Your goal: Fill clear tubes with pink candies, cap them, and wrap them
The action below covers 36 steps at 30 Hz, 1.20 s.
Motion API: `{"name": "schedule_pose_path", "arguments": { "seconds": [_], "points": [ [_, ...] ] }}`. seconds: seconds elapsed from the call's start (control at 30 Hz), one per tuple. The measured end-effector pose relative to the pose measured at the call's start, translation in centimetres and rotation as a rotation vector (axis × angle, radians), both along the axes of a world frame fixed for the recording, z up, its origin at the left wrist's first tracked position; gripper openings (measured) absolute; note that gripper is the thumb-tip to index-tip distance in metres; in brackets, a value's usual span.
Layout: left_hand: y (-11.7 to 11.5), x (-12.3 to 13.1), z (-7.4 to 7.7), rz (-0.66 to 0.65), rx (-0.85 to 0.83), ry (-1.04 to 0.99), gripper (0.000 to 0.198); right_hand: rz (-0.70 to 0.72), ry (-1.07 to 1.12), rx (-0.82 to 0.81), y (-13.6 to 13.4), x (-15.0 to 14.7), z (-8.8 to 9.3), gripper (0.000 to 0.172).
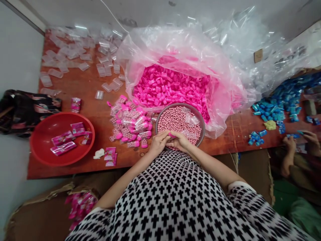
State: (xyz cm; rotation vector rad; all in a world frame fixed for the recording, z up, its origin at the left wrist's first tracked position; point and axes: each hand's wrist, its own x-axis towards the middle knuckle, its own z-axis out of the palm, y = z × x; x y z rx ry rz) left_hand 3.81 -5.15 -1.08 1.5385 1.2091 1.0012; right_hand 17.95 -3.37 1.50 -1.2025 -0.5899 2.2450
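My left hand (159, 142) and my right hand (181, 141) meet over the near rim of a grey bowl (203, 130). Their fingers pinch a small pink cap (171, 135) between them; whether a clear container sits under it is hidden by the fingers. Pink beads (170, 117) fill the bowl, with a few clear plastic containers (194, 120) lying on top. Left of the bowl is a heap of bead-filled containers with pink caps (132, 124). Behind it, a large plastic bag (220, 67) lies open, full of loose pink caps (170, 87).
A red basin (40, 150) with pink packets (63, 138) stands at left on the wooden table (100, 110). Clear empty containers (67, 55) are scattered at the back left. Blue pieces (271, 108) lie at right, near another person's hands (291, 144). Below, an open carton holds pink packets (81, 204).
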Motion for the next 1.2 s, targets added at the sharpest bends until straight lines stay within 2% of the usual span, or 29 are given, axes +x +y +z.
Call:
{"name": "schedule_pose_path", "arguments": {
  "seconds": [0.07,0.1,0.17,0.2,0.27,0.3,0.37,0.47,0.53,0.6,0.67,0.77,0.83,0.9,1.03,1.13,1.2],
  "points": [
    [0.8,-0.9,0.7,0.059,-0.014,0.010,0.027,0.162,-0.177,0.179,2.1,1.1,0.9,0.040],
    [1.4,-1.7,1.2,0.110,-0.012,0.014,0.027,0.226,-0.323,0.323,3.5,1.8,1.5,0.041],
    [2.7,-3.9,2.1,0.240,0.013,0.040,0.029,0.327,-0.813,0.671,6.2,3.3,2.3,0.039],
    [3.3,-5.2,2.3,0.308,0.037,0.070,0.029,0.378,-1.101,0.765,7.5,3.9,2.5,0.039],
    [4.4,-7.8,2.3,0.438,0.121,0.174,0.030,0.513,-1.540,0.789,9.5,4.7,2.1,0.043],
    [4.8,-8.9,2.2,0.477,0.177,0.234,0.031,0.571,-1.678,0.761,10.2,4.8,1.6,0.047],
    [4.9,-9.9,1.6,0.509,0.249,0.321,0.032,0.636,-1.804,0.708,11.2,4.7,0.3,0.055],
    [4.0,-8.4,0.9,0.460,0.222,0.348,0.029,0.608,-1.840,0.680,11.9,4.4,-1.0,0.056],
    [3.2,-5.9,0.5,0.362,0.164,0.316,0.028,0.577,-1.832,0.648,12.0,4.7,-0.9,0.047],
    [2.8,-3.0,0.0,0.242,0.084,0.259,0.029,0.526,-1.732,0.639,11.8,5.4,-0.2,0.040],
    [2.8,-0.3,-0.5,0.175,-0.039,0.178,0.032,0.416,-1.424,0.649,10.9,6.1,0.6,0.037],
    [3.4,2.6,-0.8,0.154,-0.208,0.026,0.037,0.214,-0.772,0.645,8.4,6.5,1.0,0.039],
    [3.7,3.6,-0.7,0.165,-0.212,-0.019,0.033,0.156,-0.586,0.677,6.5,6.3,0.9,0.039],
    [3.8,3.9,-0.3,0.154,-0.160,-0.007,0.025,0.220,-0.648,0.818,5.2,6.3,0.8,0.032],
    [3.7,3.4,0.3,0.120,-0.053,0.069,0.018,0.619,-1.026,1.104,5.7,7.0,1.3,0.025],
    [3.5,2.4,0.1,0.188,-0.058,0.112,0.022,0.798,-1.399,1.138,8.0,7.3,1.3,0.031],
    [3.2,1.6,-0.2,0.224,-0.102,0.131,0.022,0.866,-1.510,1.111,9.4,6.6,0.3,0.035]
  ]
}}
